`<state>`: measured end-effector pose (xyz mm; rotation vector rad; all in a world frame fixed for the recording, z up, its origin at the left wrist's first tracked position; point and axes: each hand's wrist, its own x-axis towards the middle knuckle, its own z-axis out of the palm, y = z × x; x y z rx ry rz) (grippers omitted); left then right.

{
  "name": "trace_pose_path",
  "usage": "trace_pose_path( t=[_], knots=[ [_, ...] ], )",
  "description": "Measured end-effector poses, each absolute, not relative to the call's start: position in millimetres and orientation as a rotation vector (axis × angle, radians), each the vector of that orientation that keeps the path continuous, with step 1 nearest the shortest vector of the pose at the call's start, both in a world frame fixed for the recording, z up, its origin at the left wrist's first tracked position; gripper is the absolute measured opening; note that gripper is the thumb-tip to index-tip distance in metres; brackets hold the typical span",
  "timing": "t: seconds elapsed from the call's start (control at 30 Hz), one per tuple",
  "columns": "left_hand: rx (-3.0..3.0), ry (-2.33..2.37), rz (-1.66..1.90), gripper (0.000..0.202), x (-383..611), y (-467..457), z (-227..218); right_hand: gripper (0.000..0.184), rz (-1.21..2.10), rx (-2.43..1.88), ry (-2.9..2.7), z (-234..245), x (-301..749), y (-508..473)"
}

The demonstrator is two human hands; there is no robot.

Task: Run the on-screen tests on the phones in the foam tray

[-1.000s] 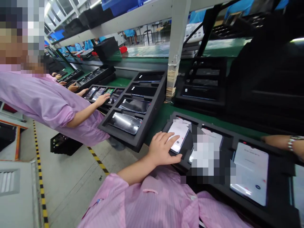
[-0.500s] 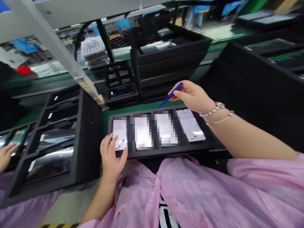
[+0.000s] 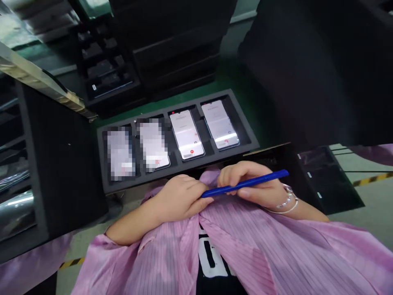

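A black foam tray (image 3: 242, 137) lies on the green bench in front of me and holds several phones with lit white screens, among them one phone (image 3: 186, 134) and its right neighbour (image 3: 220, 124). My right hand (image 3: 254, 186) is closed on a blue stylus (image 3: 245, 184) that lies level across my chest. My left hand (image 3: 179, 198) is curled against my pink smock, its fingers touching the left tip of the stylus. Both hands sit just in front of the tray's near edge.
A larger black tray (image 3: 58, 159) slopes up at the left, with shiny dark phones at its far left. Stacked black trays (image 3: 172, 45) stand behind. A low black tray (image 3: 331, 180) sits at the right above the floor with a yellow-black line (image 3: 371, 179).
The view has tilted down. My left hand left the leftmost phone and came back to my chest. My right hand drew the stylus back from above the tray to meet it.
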<state>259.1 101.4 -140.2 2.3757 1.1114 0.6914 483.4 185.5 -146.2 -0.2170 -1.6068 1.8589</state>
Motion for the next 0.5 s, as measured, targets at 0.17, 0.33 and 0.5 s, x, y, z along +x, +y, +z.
trace_pose_path(
  t=[0.17, 0.33, 0.5],
  knots=[
    [2.416, 1.071, 0.720, 0.045, 275.4, 104.5, -145.9, 0.024, 1.807, -0.237, -1.947, -153.8, 481.4, 184.3],
    [2.423, 1.147, 0.698, 0.050, 265.7, 100.7, -140.5, 0.021, 1.633, -0.293, -1.763, -141.6, 499.5, 202.4],
    [2.280, 1.408, 0.930, 0.034, 235.8, 93.3, -140.6, 0.036, 1.212, -1.063, -1.624, -151.4, 522.5, 255.9]
  ],
)
